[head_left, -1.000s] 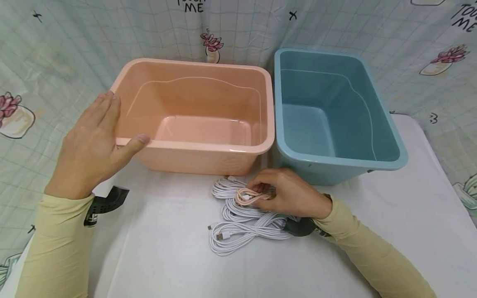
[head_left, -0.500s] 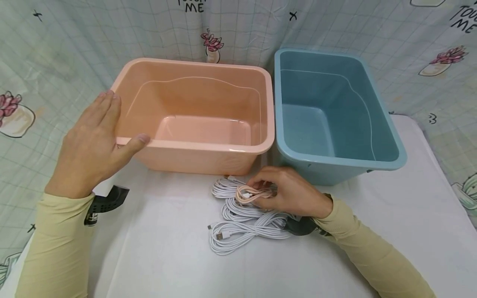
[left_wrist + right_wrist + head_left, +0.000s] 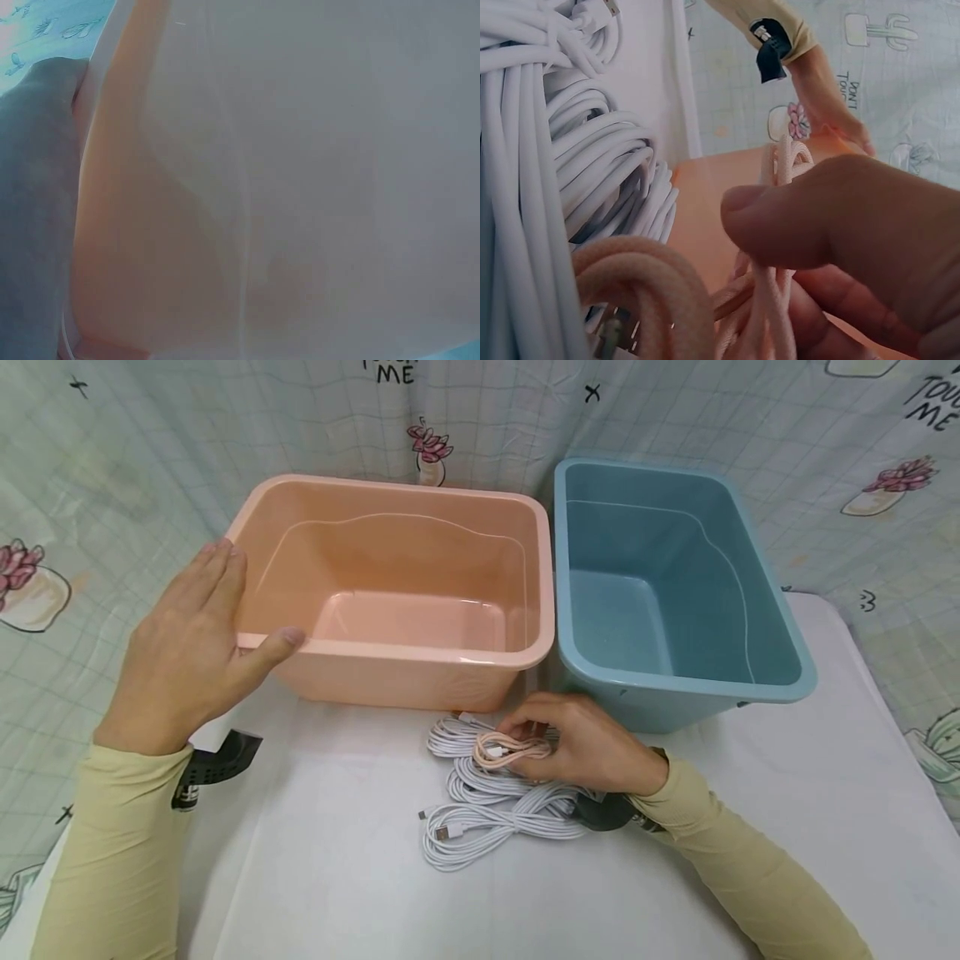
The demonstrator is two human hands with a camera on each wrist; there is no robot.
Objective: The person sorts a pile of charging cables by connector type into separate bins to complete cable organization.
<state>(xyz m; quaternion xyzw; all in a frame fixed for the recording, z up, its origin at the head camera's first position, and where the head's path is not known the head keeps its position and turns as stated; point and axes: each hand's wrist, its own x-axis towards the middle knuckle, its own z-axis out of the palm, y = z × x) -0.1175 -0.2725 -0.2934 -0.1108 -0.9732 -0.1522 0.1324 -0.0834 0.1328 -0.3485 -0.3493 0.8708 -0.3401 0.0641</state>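
Note:
Between thumb and fingers, my right hand (image 3: pixel 581 739) pinches a coiled peach cable (image 3: pixel 498 750), which lies over bundles of white cable. In the right wrist view the thumb presses across the braided peach strands (image 3: pixel 772 307). Several coils of white cable (image 3: pixel 480 839) are heaped under and beside that hand, with a USB plug (image 3: pixel 448 832) showing at the near left. My left hand (image 3: pixel 187 652) rests with straight fingers on the left rim of the peach bin (image 3: pixel 405 657), its thumb lying along the front rim. The left wrist view is filled by the bin's wall (image 3: pixel 150 247).
To the right of the peach bin stands a blue bin (image 3: pixel 690 687), close against it. Both bins are on a white-covered table (image 3: pixel 360 877). A printed curtain (image 3: pixel 495 418) hangs behind and along the sides.
Almost nothing differs: the view shifts very slightly. The right hand keeps its pinch on the peach cable, and the left stays on the bin rim.

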